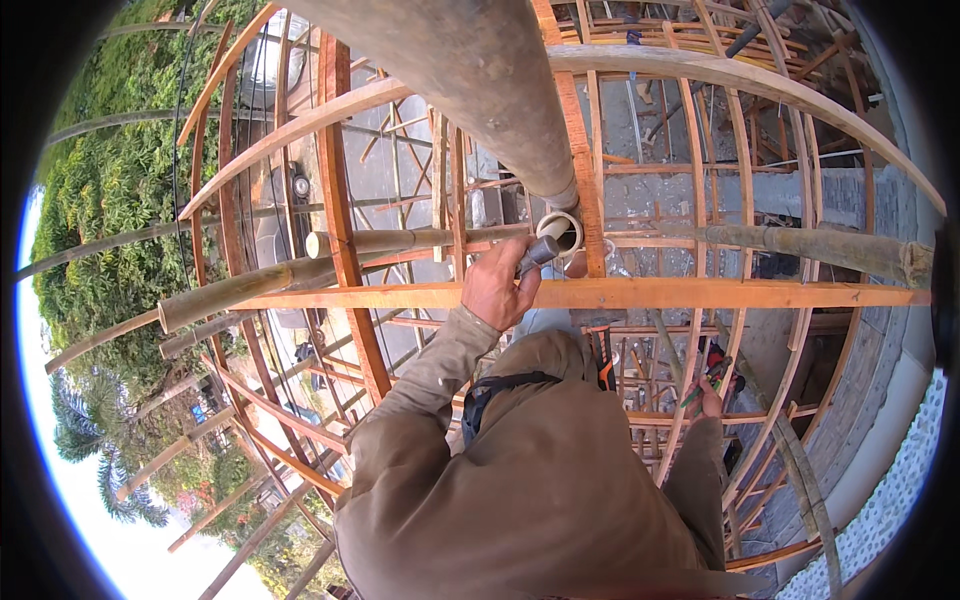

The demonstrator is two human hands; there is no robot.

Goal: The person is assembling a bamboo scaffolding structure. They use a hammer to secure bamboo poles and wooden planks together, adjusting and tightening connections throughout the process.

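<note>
My left hand (500, 284) is closed round a short dark-grey cylinder (538, 256), like a piece of pipe. The cylinder's far end is at the mouth of a cream-rimmed pipe (579, 236), and I cannot tell whether it goes inside. A thick grey-brown pole (490, 90) comes down from above, close to that rim. Out to the lower right, my right hand (711, 401) is closed on a small red, black and green tool (715, 366). Its exact kind is too small to make out.
A flat timber beam (720, 293) crosses in front of my chest, and an upright timber (345, 200) stands to the left. Bamboo poles (240, 293) jut out there. A curved-looking rail (760, 80) spans the far side. Wooden lattice drops below, beside a pebbled ledge (880, 490).
</note>
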